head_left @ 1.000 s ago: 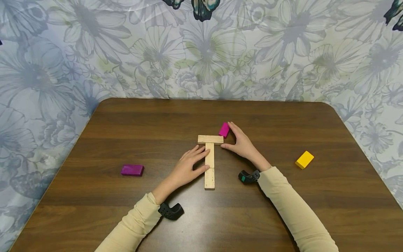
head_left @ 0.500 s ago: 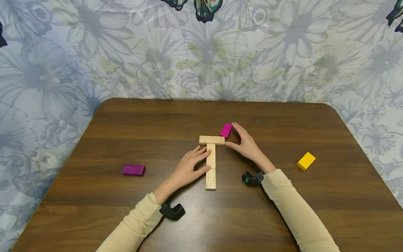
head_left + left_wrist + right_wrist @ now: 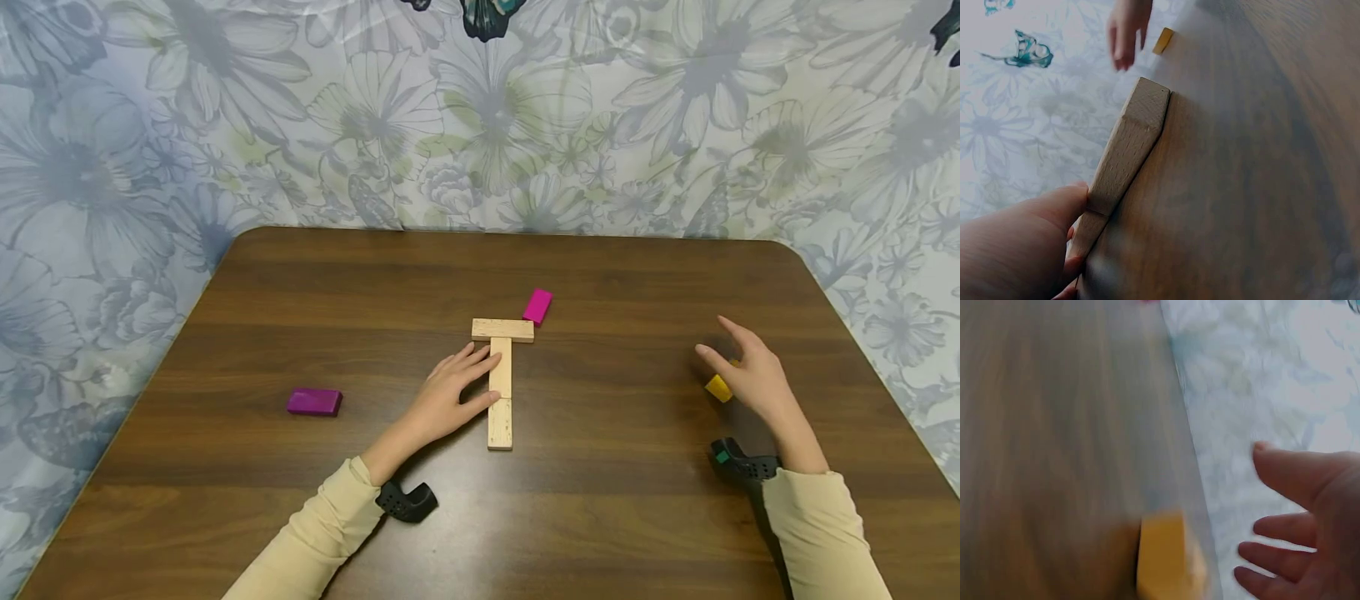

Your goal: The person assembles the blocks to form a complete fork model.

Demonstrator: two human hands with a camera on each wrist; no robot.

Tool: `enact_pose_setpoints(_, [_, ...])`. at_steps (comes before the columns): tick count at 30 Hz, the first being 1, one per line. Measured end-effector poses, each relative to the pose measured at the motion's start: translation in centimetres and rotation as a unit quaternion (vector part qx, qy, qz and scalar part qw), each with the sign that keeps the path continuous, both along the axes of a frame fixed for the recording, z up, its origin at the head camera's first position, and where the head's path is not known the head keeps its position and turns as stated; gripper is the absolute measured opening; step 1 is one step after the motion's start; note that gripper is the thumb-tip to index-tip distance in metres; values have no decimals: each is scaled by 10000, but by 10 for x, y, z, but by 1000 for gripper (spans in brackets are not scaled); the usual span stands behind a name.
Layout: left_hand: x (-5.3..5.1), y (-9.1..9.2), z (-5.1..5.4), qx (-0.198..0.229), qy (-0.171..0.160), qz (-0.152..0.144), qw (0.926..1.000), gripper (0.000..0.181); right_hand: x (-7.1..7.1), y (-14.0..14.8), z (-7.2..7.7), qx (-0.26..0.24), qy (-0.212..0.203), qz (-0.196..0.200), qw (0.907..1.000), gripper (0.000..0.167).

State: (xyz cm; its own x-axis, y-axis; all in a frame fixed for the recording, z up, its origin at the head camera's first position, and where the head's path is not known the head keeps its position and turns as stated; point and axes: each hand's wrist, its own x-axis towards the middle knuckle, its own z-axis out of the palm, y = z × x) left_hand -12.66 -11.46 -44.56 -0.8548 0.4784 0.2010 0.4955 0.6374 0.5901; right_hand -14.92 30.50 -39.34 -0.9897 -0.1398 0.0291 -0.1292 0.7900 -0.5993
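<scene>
Two pale wooden blocks lie end to end in a column, the upper one point(image 3: 501, 367) and the lower one point(image 3: 500, 425). A third pale block point(image 3: 491, 330) lies crosswise at their top, a pink block point(image 3: 537, 306) slanting off its right end. My left hand point(image 3: 452, 393) rests with spread fingers on the left side of the column; in the left wrist view its thumb touches the wood point(image 3: 1119, 165). My right hand point(image 3: 759, 385) hovers over the yellow block point(image 3: 718, 388), partly covering it in the head view. The right wrist view shows parted fingers beside the yellow block point(image 3: 1161, 556), holding nothing.
A purple block point(image 3: 314, 402) lies on the brown table point(image 3: 225, 483) to the left. Behind the table's far edge stands a flower-patterned backdrop point(image 3: 495, 117). Dark devices are strapped at both wrists.
My right hand has left the pink block and crossed rightward to the yellow block. The left hand stays on the column, and the blocks appear unmoved.
</scene>
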Motion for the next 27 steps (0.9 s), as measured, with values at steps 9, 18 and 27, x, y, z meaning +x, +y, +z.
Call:
enact_pose_setpoints(9, [0, 0, 0, -3, -22, 29, 10000, 55, 16, 33, -16, 457, -382, 382, 9975, 75])
enact_pose_setpoints(18, [0, 0, 1, -7, 9, 9, 10000, 55, 21, 27, -23, 345, 28, 35, 9994, 66])
enact_pose_setpoints(27, [0, 0, 1, 1, 14, -2, 10000, 55, 20, 27, -22, 341, 779, -218, 9961, 57])
